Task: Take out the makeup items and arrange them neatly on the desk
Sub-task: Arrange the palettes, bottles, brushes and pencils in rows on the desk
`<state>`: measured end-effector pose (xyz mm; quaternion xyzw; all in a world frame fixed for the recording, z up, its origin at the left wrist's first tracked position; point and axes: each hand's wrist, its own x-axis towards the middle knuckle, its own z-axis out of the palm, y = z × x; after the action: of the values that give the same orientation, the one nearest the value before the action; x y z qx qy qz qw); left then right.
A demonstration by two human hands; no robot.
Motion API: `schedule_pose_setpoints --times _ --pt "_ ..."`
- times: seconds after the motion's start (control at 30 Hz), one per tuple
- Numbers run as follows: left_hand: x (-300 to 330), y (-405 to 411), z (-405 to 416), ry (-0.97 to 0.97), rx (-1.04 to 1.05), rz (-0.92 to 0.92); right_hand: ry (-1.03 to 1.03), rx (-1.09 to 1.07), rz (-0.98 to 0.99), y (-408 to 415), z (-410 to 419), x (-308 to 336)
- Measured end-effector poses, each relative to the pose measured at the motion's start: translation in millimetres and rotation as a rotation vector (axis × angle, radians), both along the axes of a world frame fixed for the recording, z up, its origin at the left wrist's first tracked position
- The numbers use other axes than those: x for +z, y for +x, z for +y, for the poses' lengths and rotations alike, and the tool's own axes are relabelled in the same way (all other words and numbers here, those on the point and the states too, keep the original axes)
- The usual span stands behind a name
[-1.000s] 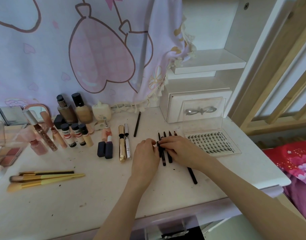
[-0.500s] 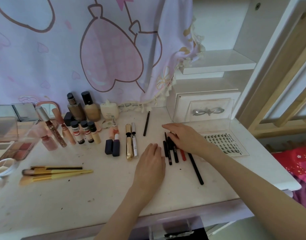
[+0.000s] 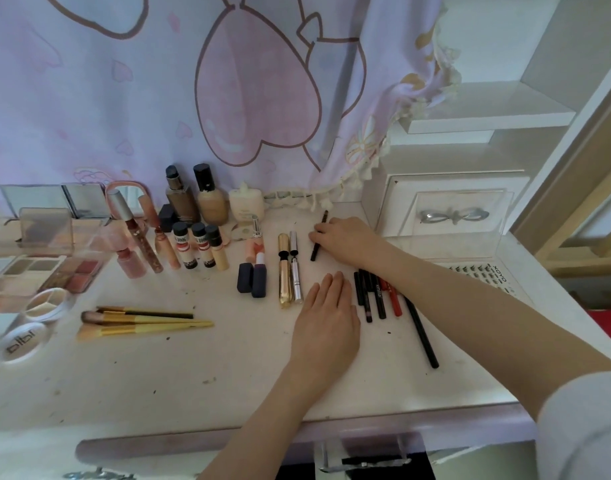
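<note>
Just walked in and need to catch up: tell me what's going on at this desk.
A person is laying out makeup on a white desk. The right hand grips a lone black pencil near the back. The left hand rests flat beside a row of pencils. Bottles, lipsticks, mascara tubes and brushes already lie sorted to the left.

Brushes (image 3: 141, 322) left on desk (image 3: 193, 375); pencils (image 3: 376, 294) right; bottles (image 3: 193, 202) behind; lash tray (image 3: 484, 275) far right.
</note>
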<state>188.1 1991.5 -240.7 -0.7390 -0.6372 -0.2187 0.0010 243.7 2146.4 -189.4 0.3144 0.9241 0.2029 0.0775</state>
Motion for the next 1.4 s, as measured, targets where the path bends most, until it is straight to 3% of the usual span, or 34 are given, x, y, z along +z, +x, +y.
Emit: schedule_pose_setpoints --times 0.23,0.37,0.47,0.53,0.67,0.73,0.83,0.97,1.1,1.3,1.4 --pt "0.6 -0.9 0.8 0.013 -0.006 -0.024 0.013 0.116 -0.003 7.1 -0.2 -1.8" --pt "-1.0 -1.7 2.0 0.026 -0.017 -0.044 0.001 0.144 0.207 16.9 -7.9 0.9" --pt "0.8 -2.5 0.5 0.031 -0.026 -0.079 -0.026 0.146 0.588 29.6 -22.0 10.3" --pt "-1.0 -3.8 0.1 0.033 -0.045 -0.087 -0.160 0.010 0.893 39.0 -30.3 20.7" --pt "2.5 -6.4 0.6 0.044 -0.033 -0.311 -0.695 -0.271 1.722 57.8 -47.2 44.1" --pt "10.9 -7.8 0.2 0.018 0.014 -0.538 -0.881 -0.270 1.903 68.6 -58.9 49.2" --pt "23.7 -8.8 2.7 -0.025 0.068 -0.735 -1.030 -0.279 1.947 74.4 -76.3 48.3" --pt "43.3 -2.3 4.6 0.059 0.040 -0.826 -1.067 -0.323 1.868 72.1 -91.4 44.3" --pt "55.2 -1.6 3.4 0.135 0.009 -0.714 -1.176 -0.335 1.959 68.9 -98.1 42.1" --pt "61.5 -6.2 1.5 0.016 -0.070 -0.565 -1.161 -0.292 1.982 62.1 -99.5 42.5" --pt "72.2 -14.3 3.1 0.148 0.040 -0.642 -0.982 -0.281 1.693 64.9 -103.1 44.9"
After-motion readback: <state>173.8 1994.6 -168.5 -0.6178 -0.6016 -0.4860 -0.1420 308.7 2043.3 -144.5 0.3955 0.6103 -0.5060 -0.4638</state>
